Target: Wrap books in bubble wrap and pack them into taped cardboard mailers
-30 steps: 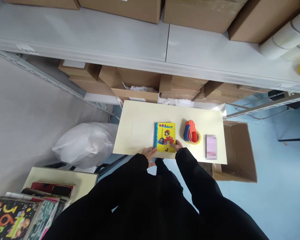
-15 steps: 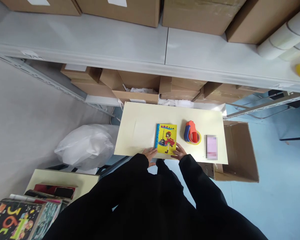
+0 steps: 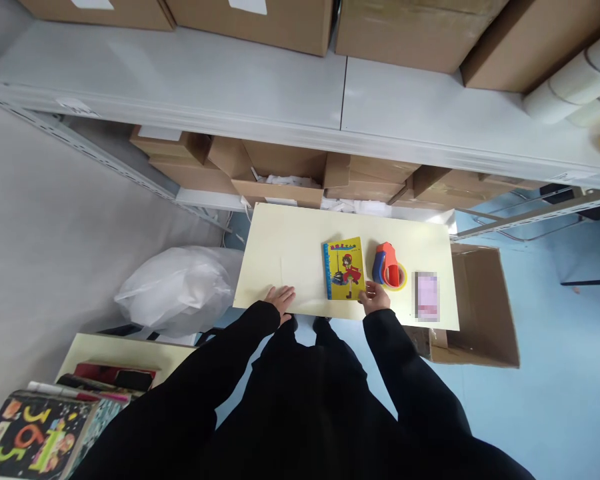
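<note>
A yellow book (image 3: 344, 269) with a blue spine and a red-dressed cartoon figure on its cover lies slightly turned on the cream tabletop (image 3: 290, 230). My right hand (image 3: 375, 297) has its fingers closed on the book's lower right corner. To the left, apart from the book, my left hand (image 3: 281, 300) rests flat at the table's front edge with fingers stretched out and nothing held. An orange and blue tape dispenser (image 3: 387, 263) with a yellow roll stands just right of the book. Further right lies a pixelated pink item (image 3: 427, 295).
An open cardboard box (image 3: 485, 307) stands on the floor at the right. A translucent plastic bag (image 3: 177, 290) is at the left, above a side table with stacked books (image 3: 35, 430). Shelving (image 3: 230, 90) with cartons and white rolls (image 3: 575, 83) spans the back.
My left hand has let go of the book and moved left onto the tabletop. The book has shifted slightly right and turned, with my right hand still at its corner.
</note>
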The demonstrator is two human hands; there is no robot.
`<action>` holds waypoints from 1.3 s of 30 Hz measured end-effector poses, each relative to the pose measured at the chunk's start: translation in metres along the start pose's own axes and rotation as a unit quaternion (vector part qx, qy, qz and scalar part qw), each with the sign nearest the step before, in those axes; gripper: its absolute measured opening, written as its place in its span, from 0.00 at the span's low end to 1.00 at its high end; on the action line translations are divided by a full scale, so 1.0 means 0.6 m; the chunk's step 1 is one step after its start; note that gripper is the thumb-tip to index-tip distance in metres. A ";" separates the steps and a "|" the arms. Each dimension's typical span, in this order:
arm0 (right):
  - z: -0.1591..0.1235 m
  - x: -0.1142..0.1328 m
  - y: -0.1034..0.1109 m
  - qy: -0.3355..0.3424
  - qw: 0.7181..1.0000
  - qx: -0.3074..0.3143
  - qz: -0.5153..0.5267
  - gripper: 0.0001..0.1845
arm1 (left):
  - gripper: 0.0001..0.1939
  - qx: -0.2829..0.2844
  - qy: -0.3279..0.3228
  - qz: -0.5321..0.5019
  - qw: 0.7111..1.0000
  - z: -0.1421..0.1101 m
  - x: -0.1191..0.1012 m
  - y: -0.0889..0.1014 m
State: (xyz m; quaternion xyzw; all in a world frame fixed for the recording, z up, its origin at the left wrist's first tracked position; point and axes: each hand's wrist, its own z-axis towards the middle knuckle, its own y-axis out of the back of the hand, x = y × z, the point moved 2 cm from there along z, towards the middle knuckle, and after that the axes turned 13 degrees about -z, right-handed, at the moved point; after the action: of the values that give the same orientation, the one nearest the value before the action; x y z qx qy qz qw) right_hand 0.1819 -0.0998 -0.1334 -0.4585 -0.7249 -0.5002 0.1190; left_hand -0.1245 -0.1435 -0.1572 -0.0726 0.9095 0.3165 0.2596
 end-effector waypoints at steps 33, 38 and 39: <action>-0.124 0.154 -0.287 0.207 0.844 0.182 -0.461 0.22 | 0.30 -0.112 0.022 -0.193 0.975 -0.013 0.070 -0.009; -0.125 0.133 -0.274 0.262 0.868 0.206 -0.369 0.27 | 0.35 -0.126 0.004 -0.159 0.979 -0.011 0.053 0.000; -0.124 0.128 -0.268 0.276 0.873 0.216 -0.338 0.27 | 0.36 -0.137 -0.017 -0.142 0.980 -0.011 0.047 0.003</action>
State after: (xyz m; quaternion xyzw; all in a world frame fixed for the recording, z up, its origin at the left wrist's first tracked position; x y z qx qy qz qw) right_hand -0.0075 -0.1326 -0.1489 0.0083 -0.8634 -0.4468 0.2343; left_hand -0.1520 -0.1449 -0.1665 -0.2310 0.8335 0.3988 0.3046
